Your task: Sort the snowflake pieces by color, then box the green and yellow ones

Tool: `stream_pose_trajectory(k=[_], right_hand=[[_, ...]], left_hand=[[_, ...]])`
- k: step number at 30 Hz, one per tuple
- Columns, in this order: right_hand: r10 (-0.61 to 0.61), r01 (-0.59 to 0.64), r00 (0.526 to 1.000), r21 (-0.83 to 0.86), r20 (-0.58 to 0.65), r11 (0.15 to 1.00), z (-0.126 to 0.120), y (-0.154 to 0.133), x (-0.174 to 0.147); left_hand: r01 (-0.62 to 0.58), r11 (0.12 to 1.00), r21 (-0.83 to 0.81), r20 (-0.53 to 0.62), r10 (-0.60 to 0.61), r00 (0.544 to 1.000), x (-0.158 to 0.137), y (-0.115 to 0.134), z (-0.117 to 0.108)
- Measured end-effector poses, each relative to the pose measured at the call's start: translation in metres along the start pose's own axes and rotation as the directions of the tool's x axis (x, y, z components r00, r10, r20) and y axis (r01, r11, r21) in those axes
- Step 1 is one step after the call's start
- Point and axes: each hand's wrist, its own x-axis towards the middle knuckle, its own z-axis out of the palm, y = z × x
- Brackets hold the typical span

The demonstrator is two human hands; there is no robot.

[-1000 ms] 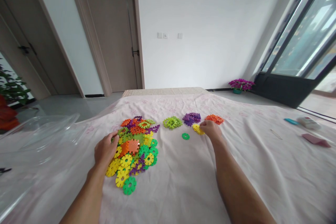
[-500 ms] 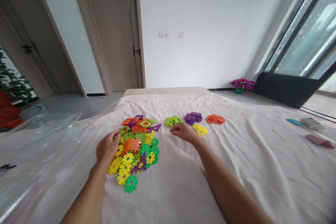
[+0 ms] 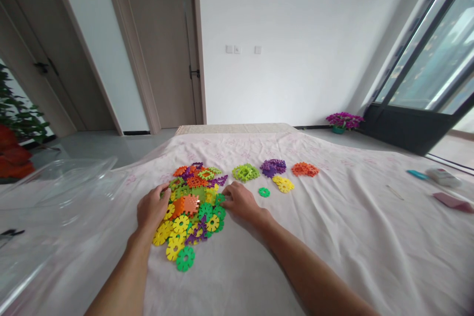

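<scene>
A mixed heap of plastic interlocking pieces lies on the bedsheet: notched discs, squares and triangles in yellow, green, orange and purple. Along the heap's left edge rests my left hand, fingers loosely extended and holding nothing. My right hand is at the opposite edge, thumb and fingertips closed on the rim of a green notched disc, which still lies against the heap. Further right, a single green disc lies apart, near sorted piles of lime pieces, purple pieces, yellow discs and orange pieces.
Clear plastic containers stand at the far left. On the right of the pink-white sheet lie a blue item, a white object, a pink piece and a thin stick.
My right hand has moved left and down to the heap's right edge. A green disc now shows on the sheet below the purple pile. My left hand has stayed in place.
</scene>
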Motion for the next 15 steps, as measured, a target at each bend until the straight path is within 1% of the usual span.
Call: stream_pose_trajectory(k=[4, 7, 10, 13, 15], right_hand=[[0.052, -0.051, 0.999, 0.204, -0.003, 0.978, 0.000, 0.010, 0.007], [0.080, -0.076, 0.997, 0.301, -0.001, 0.951, -0.010, 0.024, 0.014], [0.106, -0.110, 0.994, 0.294, 0.029, 0.950, -0.033, 0.041, 0.016], [0.185, -0.199, 0.980, 0.238, 0.077, 0.951, -0.059, 0.058, 0.013], [0.236, -0.249, 0.968, 0.184, 0.087, 0.951, -0.073, 0.068, 0.009]], left_hand=[[-0.003, 1.000, 0.003, 0.000, 0.003, 1.000, 0.000, -0.001, 0.001], [-0.003, 1.000, 0.000, 0.002, 0.003, 1.000, -0.001, 0.001, -0.001], [0.006, 1.000, -0.004, 0.011, -0.006, 1.000, -0.002, 0.002, -0.003], [0.008, 1.000, 0.000, 0.016, -0.008, 1.000, -0.002, 0.003, -0.004], [0.007, 1.000, -0.001, 0.015, -0.007, 1.000, -0.002, 0.003, -0.003]])
